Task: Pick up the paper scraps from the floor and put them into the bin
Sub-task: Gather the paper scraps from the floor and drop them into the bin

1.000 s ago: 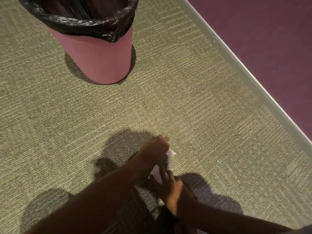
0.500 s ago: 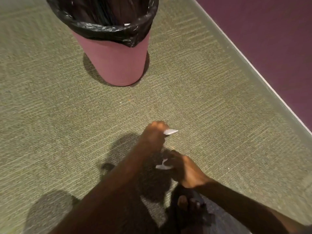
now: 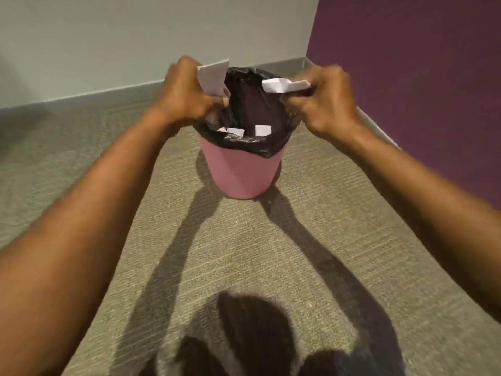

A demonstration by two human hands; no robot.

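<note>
A pink bin (image 3: 240,173) lined with a black bag (image 3: 252,104) stands on the carpet ahead of me. Two white scraps (image 3: 263,130) show inside the bag near its front rim. My left hand (image 3: 184,93) is held over the bin's left rim, closed on a white paper scrap (image 3: 212,78) that sticks up from my fingers. Over the right rim, my right hand (image 3: 325,101) pinches a crumpled white paper scrap (image 3: 284,85) pointing toward the bin's middle. Both scraps are above the bin's opening.
Green-grey carpet (image 3: 244,253) covers the floor. A pale wall (image 3: 135,36) with a grey skirting runs behind the bin and a purple wall (image 3: 420,77) stands to the right, forming a corner. My shadow falls on the carpet at the bottom.
Both hands rose from the floor, each with a paper scrap, and reached over the bin. My view tilted up from the carpet to the bin and the corner.
</note>
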